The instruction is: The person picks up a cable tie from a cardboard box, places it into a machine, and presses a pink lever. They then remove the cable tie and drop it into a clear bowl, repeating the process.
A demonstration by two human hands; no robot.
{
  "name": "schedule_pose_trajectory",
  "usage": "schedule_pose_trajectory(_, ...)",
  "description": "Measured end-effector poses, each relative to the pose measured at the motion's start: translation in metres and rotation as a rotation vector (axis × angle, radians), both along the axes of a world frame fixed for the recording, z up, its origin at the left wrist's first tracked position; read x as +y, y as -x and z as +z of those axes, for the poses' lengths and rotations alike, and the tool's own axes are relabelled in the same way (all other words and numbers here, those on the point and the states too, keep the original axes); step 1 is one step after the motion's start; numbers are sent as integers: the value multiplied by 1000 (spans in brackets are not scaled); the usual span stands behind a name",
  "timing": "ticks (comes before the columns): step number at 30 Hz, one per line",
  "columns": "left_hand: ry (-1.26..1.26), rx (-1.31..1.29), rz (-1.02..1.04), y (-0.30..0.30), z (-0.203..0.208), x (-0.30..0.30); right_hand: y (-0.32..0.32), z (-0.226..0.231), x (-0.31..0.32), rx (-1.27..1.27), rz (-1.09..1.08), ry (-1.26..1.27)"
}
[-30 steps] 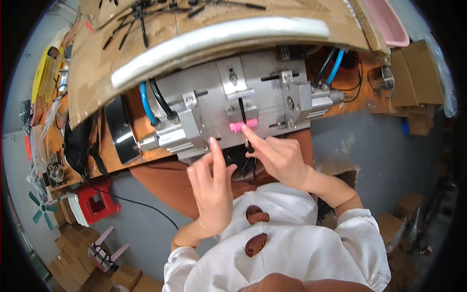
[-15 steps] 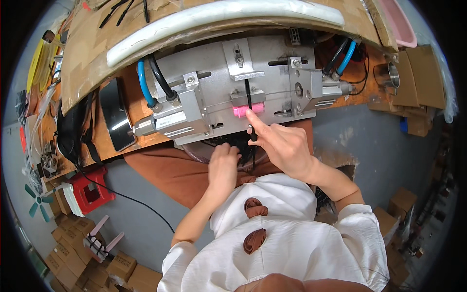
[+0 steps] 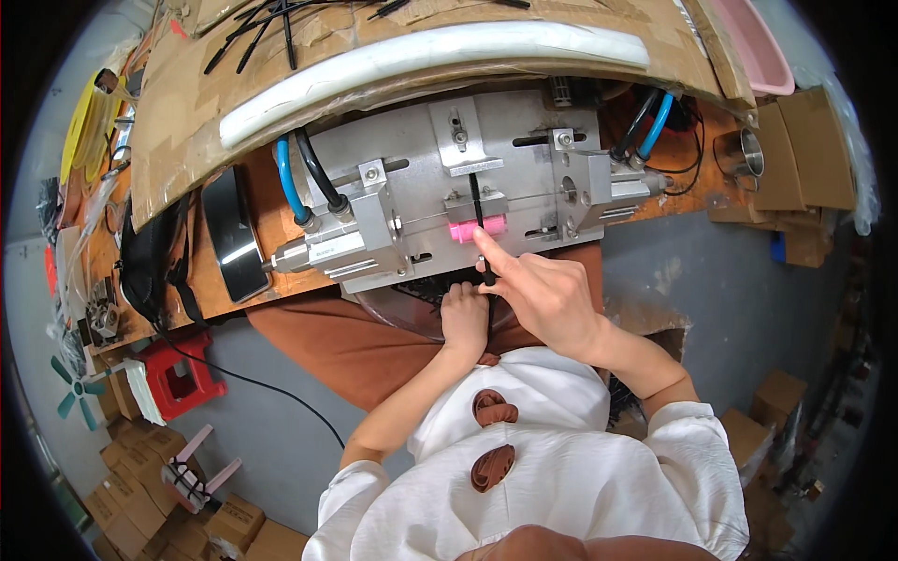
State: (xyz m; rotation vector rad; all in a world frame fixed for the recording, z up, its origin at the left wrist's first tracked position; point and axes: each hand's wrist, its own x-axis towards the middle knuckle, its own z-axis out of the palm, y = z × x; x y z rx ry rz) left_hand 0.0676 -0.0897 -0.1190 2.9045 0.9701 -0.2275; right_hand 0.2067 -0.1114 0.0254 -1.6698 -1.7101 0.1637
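Observation:
A grey metal fixture (image 3: 412,201) with blue and black hoses sits on the wooden bench edge. A small pink block (image 3: 475,230) is set in its front, and a thin black strip (image 3: 476,196) stands in the slot above it. My right hand (image 3: 547,297) reaches up with its forefinger tip touching the pink block, and it pinches another black strip (image 3: 488,275) below the finger. My left hand (image 3: 465,320) lies curled, knuckles up, over a clear bowl of black pieces (image 3: 412,301) on my lap. Whether it grips any piece is hidden.
A black phone-like slab (image 3: 231,236) lies left of the fixture. A white foam tube (image 3: 421,56) and loose black strips (image 3: 271,23) lie on cardboard behind. A metal cup (image 3: 741,154) stands at the right. A red stool (image 3: 178,374) and cardboard boxes (image 3: 140,505) are on the floor.
My left hand has dropped from the fixture's front down to the bowl on my lap. My right forefinger has stayed at the pink block.

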Motion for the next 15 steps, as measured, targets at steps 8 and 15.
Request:
schedule_pose_trajectory(8,35,-823,-380,29,133,36,-26,46,-26,318,0,158)
schedule_pose_trajectory(15,-837,-944,-563,46,175,68,-4,65,-17,1371,575,867)
